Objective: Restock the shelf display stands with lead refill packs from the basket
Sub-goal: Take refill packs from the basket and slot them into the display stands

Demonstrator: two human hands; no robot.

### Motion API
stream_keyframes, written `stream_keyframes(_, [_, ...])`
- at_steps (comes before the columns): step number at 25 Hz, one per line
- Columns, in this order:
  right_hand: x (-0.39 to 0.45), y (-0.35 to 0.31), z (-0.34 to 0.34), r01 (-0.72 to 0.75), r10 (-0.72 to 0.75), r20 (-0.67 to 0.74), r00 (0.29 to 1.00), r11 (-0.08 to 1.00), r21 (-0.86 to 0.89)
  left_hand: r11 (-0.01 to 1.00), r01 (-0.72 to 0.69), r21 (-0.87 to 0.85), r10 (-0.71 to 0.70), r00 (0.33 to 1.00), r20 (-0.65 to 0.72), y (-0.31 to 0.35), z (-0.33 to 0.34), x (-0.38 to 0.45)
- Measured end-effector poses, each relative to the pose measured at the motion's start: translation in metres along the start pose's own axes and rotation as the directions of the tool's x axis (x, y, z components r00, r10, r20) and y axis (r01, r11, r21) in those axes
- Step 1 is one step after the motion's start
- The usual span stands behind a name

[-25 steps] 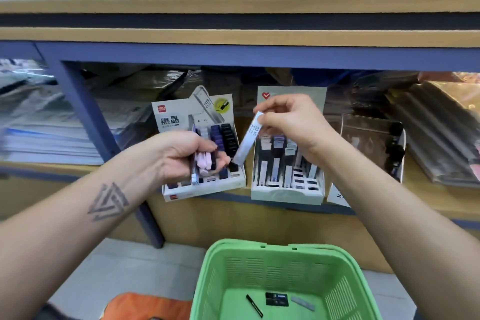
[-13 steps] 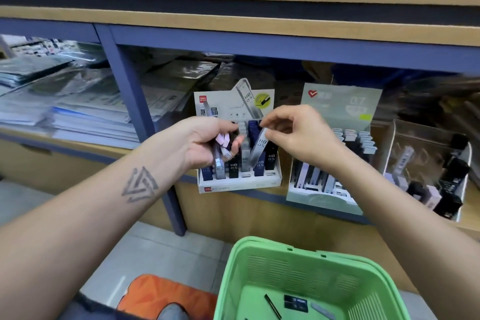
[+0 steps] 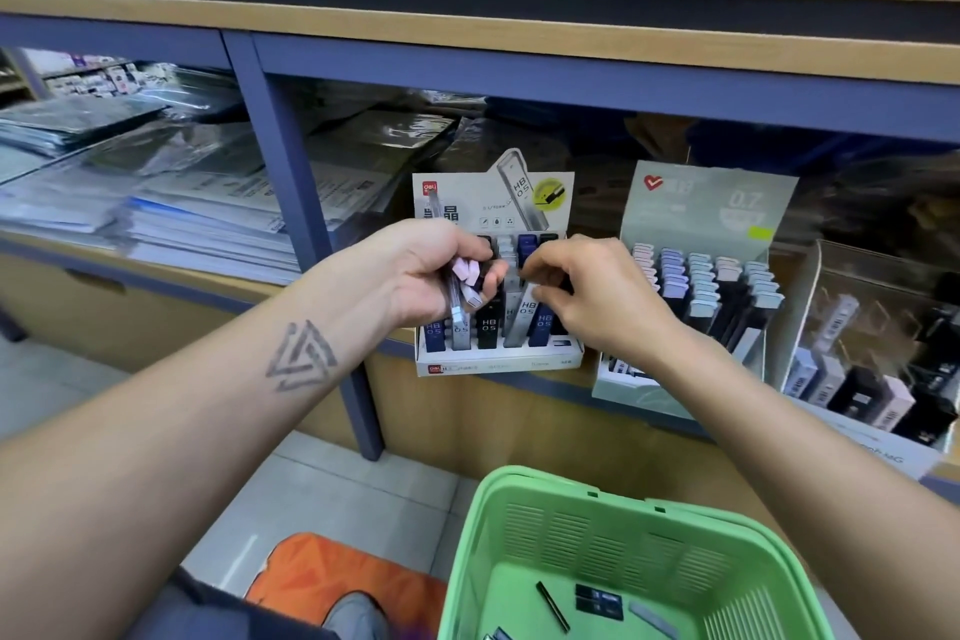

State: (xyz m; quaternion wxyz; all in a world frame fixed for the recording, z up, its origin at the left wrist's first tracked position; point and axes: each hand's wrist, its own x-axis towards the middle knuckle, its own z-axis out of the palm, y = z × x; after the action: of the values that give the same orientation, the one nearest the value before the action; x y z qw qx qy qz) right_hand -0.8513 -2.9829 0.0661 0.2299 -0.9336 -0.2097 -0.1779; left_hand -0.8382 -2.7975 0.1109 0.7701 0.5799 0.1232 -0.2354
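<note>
I am gripping a bunch of packs (image 3: 464,282) in my left hand (image 3: 431,270), fingers curled round them, in front of the stand (image 3: 498,363). My right hand (image 3: 587,296) is pinching one grey pack (image 3: 521,314) by its top, lowering it into a slot among the upright HB packs. A few more are lying in the basket (image 3: 618,530). These packs look light, stiff and slick, so I judge a pinch near the cap steers best.
</note>
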Motion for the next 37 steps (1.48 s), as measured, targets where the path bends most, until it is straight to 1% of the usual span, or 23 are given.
stream_keyframes(2, [0.000,-0.001,0.002,0.009,-0.008,0.008,1.000,1.000,-0.029,1.000,-0.001,0.000,0.001,1.000,0.000,0.000,0.000,0.000])
stream_keyframes(5, [0.000,-0.002,0.010,0.089,-0.091,-0.010,0.996,0.993,-0.078,1.000,0.001,0.001,-0.001,1.000,0.001,-0.001,0.001,0.000])
stream_keyframes(8, [-0.003,-0.003,0.018,0.092,-0.096,-0.021,0.995,0.985,-0.143,1.000,0.007,-0.003,-0.007,1.000,0.005,-0.002,0.002,0.001])
stream_keyframes(11, [-0.006,-0.002,0.024,0.125,-0.144,-0.068,0.987,0.964,-0.237,1.000,-0.005,-0.015,0.005,1.000,0.002,-0.002,0.001,0.003])
stream_keyframes(13, [-0.006,-0.001,0.024,0.115,-0.140,-0.086,0.986,0.962,-0.247,1.000,-0.007,-0.014,0.007,1.000,0.010,-0.002,0.001,0.003])
stream_keyframes(15, [-0.006,-0.002,0.020,0.097,-0.114,-0.064,0.991,0.969,-0.226,1.000,-0.006,-0.017,0.006,0.999,0.036,-0.003,0.002,0.001])
stream_keyframes(17, [-0.006,-0.001,0.013,0.048,-0.058,-0.060,0.997,0.986,-0.159,0.999,-0.010,-0.032,0.013,0.997,0.076,-0.003,0.006,-0.001])
stream_keyframes(18, [-0.005,0.000,0.007,-0.001,-0.006,-0.083,0.997,0.996,-0.087,0.999,-0.014,-0.039,0.018,0.994,0.104,-0.004,0.008,-0.002])
stream_keyframes(19, [-0.005,0.002,0.000,-0.072,0.073,-0.107,0.992,0.997,0.018,0.999,-0.017,-0.046,0.023,0.990,0.138,-0.005,0.011,-0.003])
stream_keyframes(20, [-0.006,0.004,-0.010,-0.153,0.172,-0.109,0.979,0.975,0.160,0.999,-0.017,-0.048,0.025,0.984,0.176,-0.006,0.016,-0.005])
stream_keyframes(21, [-0.009,0.005,-0.021,-0.233,0.271,-0.074,0.960,0.915,0.329,0.999,-0.016,-0.046,0.025,0.976,0.217,-0.009,0.022,-0.007])
stream_keyframes(22, [-0.013,0.006,-0.031,-0.295,0.342,-0.001,0.940,0.811,0.505,0.999,-0.014,-0.043,0.025,0.967,0.253,-0.012,0.029,-0.009])
stream_keyframes(23, [-0.018,0.007,-0.041,-0.332,0.377,0.075,0.923,0.684,0.650,0.999,-0.012,-0.042,0.024,0.959,0.284,-0.015,0.037,-0.010])
stream_keyframes(24, [-0.024,0.010,-0.049,-0.351,0.393,0.129,0.911,0.570,0.743,0.999,-0.009,-0.047,0.023,0.952,0.307,-0.017,0.045,-0.010])
stream_keyframes(25, [-0.031,0.014,-0.059,-0.354,0.400,0.152,0.904,0.501,0.790,0.998,-0.003,-0.059,0.022,0.943,0.331,-0.020,0.054,-0.011])
stream_keyframes(26, [-0.036,0.018,-0.069,-0.351,0.407,0.151,0.901,0.478,0.805,0.997,0.003,-0.072,0.024,0.931,0.365,-0.022,0.063,-0.011])
stream_keyframes(30, [-0.054,0.035,-0.102,-0.365,0.422,0.141,0.896,0.515,0.776,0.995,-0.001,-0.101,0.051,0.867,0.496,-0.032,0.098,-0.015])
stream_keyframes(33, [-0.068,0.048,-0.117,-0.394,0.475,0.140,0.869,0.492,0.776,0.997,0.006,-0.079,0.037,0.844,0.535,-0.042,0.120,-0.016])
stream_keyframes(36, [-0.082,0.061,-0.128,-0.396,0.539,0.137,0.831,0.401,0.826,1.000,0.025,-0.015,-0.012,0.840,0.542,-0.051,0.137,-0.011])
stream_keyframes(37, [-0.087,0.067,-0.133,-0.391,0.559,0.126,0.819,0.386,0.835,1.000,0.027,0.013,-0.030,0.844,0.535,-0.055,0.143,-0.009])
